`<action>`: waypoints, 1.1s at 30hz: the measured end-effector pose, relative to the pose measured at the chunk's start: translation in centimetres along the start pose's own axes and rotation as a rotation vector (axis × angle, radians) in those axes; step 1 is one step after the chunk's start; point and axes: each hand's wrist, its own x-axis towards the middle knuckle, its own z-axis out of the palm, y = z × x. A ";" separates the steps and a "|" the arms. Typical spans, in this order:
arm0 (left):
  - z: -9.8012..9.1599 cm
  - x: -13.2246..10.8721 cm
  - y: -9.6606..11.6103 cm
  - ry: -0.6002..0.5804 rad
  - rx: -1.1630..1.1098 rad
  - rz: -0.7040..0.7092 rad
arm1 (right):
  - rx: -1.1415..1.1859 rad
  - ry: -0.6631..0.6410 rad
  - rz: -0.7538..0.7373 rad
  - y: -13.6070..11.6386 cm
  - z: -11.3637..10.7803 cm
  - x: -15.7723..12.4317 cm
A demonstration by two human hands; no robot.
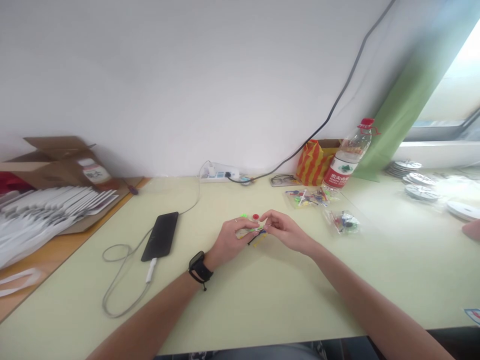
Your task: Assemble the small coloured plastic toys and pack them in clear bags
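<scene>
Over the middle of the pale table (240, 300), my left hand (230, 239) pinches a thin, light-coloured piece whose kind is too small to make out. My right hand (288, 233) meets it from the other side, thumb and forefinger closed near the same piece; whether anything sits in that pinch is hidden. Just beyond the fingertips stands a small round red-topped part (255, 217). A bright green part (243, 216) shows behind my left hand. Small yellow and dark blue pieces (257, 242) lie under the fingers, partly covered.
A phone (160, 237) on a looping cable lies at left, near a cardboard box (62, 159) and stacked white sheets. Behind are a power strip (219, 173), glasses (283, 180), bags of small parts (307, 197) and a bottle (345, 157). Discs (422, 192) and another person's fingers (471, 230) are at right.
</scene>
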 end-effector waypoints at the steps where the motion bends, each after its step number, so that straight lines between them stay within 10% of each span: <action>1: 0.0 0.0 0.0 -0.016 -0.009 -0.001 | 0.030 -0.002 0.016 -0.1 0.0 0.0; 18: 0.1 0.3 1.2 -0.151 -0.370 -0.132 | 0.143 0.076 0.015 -0.6 0.2 0.0; 23: 0.0 0.5 0.4 -0.039 -0.393 -0.194 | -0.164 0.259 -0.148 0.6 -0.2 0.1; 33: -0.4 0.7 0.8 0.007 -0.480 -0.228 | -0.148 0.083 -0.082 -0.1 0.3 -0.5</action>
